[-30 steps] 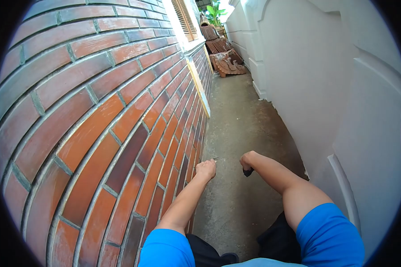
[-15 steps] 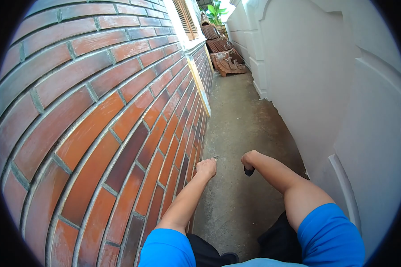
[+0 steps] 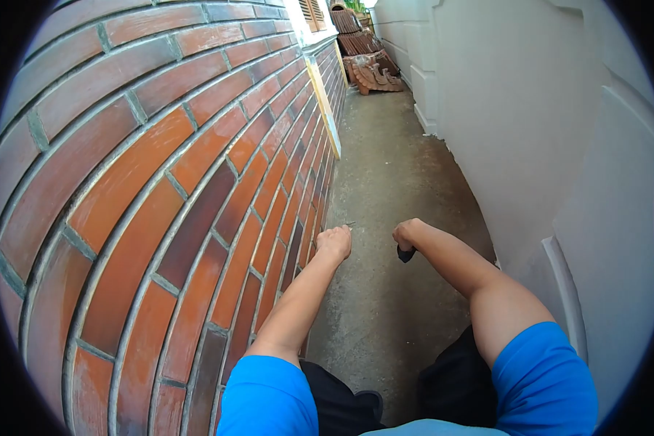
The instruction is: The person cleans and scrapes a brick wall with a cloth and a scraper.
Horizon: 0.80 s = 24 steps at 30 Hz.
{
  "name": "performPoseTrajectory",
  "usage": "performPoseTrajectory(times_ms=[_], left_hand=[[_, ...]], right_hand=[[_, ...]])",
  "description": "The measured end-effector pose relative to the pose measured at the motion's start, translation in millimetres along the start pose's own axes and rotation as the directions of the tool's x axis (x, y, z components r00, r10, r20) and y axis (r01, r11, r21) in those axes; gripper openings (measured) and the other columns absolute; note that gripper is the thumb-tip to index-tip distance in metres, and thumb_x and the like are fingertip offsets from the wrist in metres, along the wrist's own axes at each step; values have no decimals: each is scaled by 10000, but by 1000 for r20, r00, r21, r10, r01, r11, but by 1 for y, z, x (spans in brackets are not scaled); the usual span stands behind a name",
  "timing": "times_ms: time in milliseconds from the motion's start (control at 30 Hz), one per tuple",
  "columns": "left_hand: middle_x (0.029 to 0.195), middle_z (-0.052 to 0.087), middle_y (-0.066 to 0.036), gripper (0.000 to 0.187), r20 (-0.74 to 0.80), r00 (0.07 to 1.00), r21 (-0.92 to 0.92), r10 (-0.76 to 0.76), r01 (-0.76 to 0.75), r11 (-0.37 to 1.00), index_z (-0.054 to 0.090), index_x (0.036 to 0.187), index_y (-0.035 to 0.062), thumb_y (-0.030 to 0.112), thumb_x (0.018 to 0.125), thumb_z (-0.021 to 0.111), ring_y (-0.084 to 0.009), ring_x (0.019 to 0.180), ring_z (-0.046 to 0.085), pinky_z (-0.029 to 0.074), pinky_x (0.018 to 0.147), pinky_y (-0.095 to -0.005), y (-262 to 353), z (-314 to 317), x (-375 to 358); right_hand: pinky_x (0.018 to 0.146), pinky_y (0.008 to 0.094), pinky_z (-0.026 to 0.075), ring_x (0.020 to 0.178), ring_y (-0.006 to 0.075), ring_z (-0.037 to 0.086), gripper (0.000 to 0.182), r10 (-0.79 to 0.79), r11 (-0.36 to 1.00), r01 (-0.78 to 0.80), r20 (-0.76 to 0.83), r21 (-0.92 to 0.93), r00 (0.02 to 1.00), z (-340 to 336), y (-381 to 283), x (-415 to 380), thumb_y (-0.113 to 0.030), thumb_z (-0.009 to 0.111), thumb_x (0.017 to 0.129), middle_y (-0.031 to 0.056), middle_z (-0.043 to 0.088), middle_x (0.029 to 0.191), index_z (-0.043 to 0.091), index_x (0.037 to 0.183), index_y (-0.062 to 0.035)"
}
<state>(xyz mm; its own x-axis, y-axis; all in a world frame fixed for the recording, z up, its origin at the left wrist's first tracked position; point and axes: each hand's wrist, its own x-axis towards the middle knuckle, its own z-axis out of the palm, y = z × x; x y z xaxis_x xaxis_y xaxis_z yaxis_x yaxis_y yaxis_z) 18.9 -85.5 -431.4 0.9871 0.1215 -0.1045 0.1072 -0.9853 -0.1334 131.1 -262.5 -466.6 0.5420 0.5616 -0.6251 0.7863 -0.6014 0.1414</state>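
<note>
My left hand (image 3: 334, 242) is closed in a fist beside the brick wall (image 3: 218, 211), low along its side. A thin, dark, pointed thing (image 3: 351, 224) sticks out past its knuckles; the rest of it is hidden in the fist. Across from it, my right hand (image 3: 405, 234) is curled closed over the concrete path. Beneath its fingers shows a small black object (image 3: 405, 254), too small and covered to name. The two hands are apart, at about the same height.
A pale plastered wall (image 3: 509, 123) runs along the right side of the narrow path (image 3: 374, 174). Stacked brown roof tiles (image 3: 370, 69) stand at the far end. A yellow-and-white strip (image 3: 323, 105) lines the brick wall below a shuttered window (image 3: 312, 14).
The view has tipped down, so walls, tiles and both hands sit higher or shifted in the picture. Both hands stay closed with the same small things.
</note>
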Motion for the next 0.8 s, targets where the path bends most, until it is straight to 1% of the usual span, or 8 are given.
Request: performPoseTrajectory(times_ms=[100, 233, 333, 433, 533, 567, 633, 800], left_hand=[[1039, 678, -226, 341, -40, 999, -65, 29, -31, 997, 575, 1079, -13, 182, 996, 308, -383, 996, 663, 531, 829, -475, -4, 7, 3], [1038, 679, -230, 431, -45, 999, -85, 18, -22, 996, 614, 1060, -29, 212, 1017, 260, -385, 996, 660, 521, 855, -472, -3, 3, 0], [1108, 690, -150, 311, -14, 1000, -11, -6, 5, 1000, 608, 1155, 33, 156, 992, 374, -296, 1041, 673, 551, 850, -410, 2, -3, -1], [1110, 691, -146, 338, 0, 1000, -14, -20, 20, 1000, 620, 1150, 36, 180, 1007, 349, -293, 1038, 674, 549, 852, -405, 1, -2, 1], [1113, 690, -148, 350, 20, 999, -33, -47, 47, 998, 630, 1148, 39, 189, 1011, 344, -294, 1042, 672, 547, 857, -402, 1, 0, 4], [1086, 688, -173, 384, 2, 1000, -54, -29, 29, 998, 629, 1121, 10, 199, 1015, 313, -322, 1026, 670, 538, 859, -423, 0, 1, 4], [1032, 686, -222, 465, -38, 999, -97, 6, -9, 995, 628, 1068, -48, 220, 1023, 250, -377, 993, 665, 519, 865, -464, -3, 5, 4], [1038, 686, -213, 406, -47, 999, -52, 24, -27, 998, 605, 1099, -44, 188, 1015, 282, -370, 992, 668, 531, 845, -452, -5, 11, 9]], right_hand=[[787, 423, 543, 1020, 321, 664, 396, -2, 1000, 2, 10, -3, 1000, 0, 2, -1, -133, 641, 722, 156, 693, 1102, 702, 1096, -19], [799, 428, 545, 1035, 325, 659, 398, 12, 1000, -11, 41, -21, 999, -1, 1, -2, -143, 652, 736, 152, 691, 1115, 696, 1112, -19], [819, 433, 542, 1046, 327, 653, 393, 41, 999, -39, 52, -30, 998, -1, -1, -5, -176, 668, 765, 142, 687, 1129, 691, 1131, -36], [841, 438, 536, 1046, 328, 651, 392, 49, 997, -43, 95, -72, 994, 0, 0, 1, -231, 690, 795, 128, 687, 1136, 689, 1150, -65], [854, 441, 530, 1045, 325, 651, 400, 61, 996, -50, 157, -71, 986, 1, 1, 7, -279, 702, 815, 114, 685, 1145, 684, 1168, -91], [857, 442, 529, 1045, 323, 650, 404, 67, 996, -57, 177, -62, 982, 2, 2, 8, -293, 704, 820, 109, 684, 1149, 682, 1174, -99], [856, 441, 530, 1052, 318, 648, 409, 55, 996, -45, 147, -72, 988, 2, 1, 6, -309, 698, 829, 104, 680, 1161, 677, 1182, -103], [872, 435, 527, 1080, 305, 638, 441, 44, 998, -40, 86, -46, 995, -5, -5, -9, -350, 683, 836, 96, 668, 1187, 660, 1210, -119]])
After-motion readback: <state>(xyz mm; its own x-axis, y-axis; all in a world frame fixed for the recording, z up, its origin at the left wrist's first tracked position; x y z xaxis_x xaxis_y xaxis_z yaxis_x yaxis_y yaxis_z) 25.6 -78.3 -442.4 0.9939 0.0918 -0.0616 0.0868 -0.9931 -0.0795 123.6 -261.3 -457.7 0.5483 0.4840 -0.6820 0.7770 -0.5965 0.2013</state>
